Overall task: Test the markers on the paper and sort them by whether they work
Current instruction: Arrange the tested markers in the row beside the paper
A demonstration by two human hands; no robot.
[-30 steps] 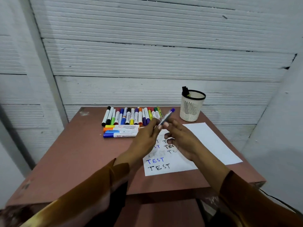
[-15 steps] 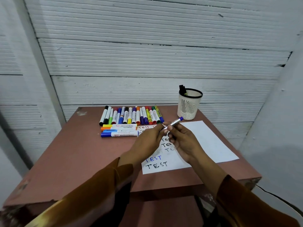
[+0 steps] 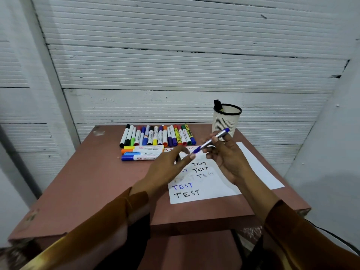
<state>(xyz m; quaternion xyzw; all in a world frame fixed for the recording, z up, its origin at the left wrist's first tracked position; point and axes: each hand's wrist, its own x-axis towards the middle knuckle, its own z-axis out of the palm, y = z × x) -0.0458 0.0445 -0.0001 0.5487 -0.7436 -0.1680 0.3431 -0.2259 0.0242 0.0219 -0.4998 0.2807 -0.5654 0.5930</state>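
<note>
My right hand (image 3: 228,158) grips a silver marker with blue ends (image 3: 212,140), held tilted above the top of the white paper (image 3: 255,168). My left hand (image 3: 167,168) hovers just left of it with fingers spread and blurred; its index fingertip lies just below the marker's lower blue end and holds nothing that I can see. The paper carries several handwritten "TEST" words in black, blue and red. A row of several coloured markers (image 3: 157,135) lies at the back of the table. Several more markers (image 3: 142,152) lie crosswise in front of that row.
A white mesh pen cup (image 3: 227,119) with a black marker (image 3: 217,104) in it stands at the back right. The reddish-brown table (image 3: 87,182) sits against a white ribbed wall, with a white wall close on the right.
My left hand has let go of the marker's lower end and its fingers have spread. My right hand has lifted the marker slightly up and to the right.
</note>
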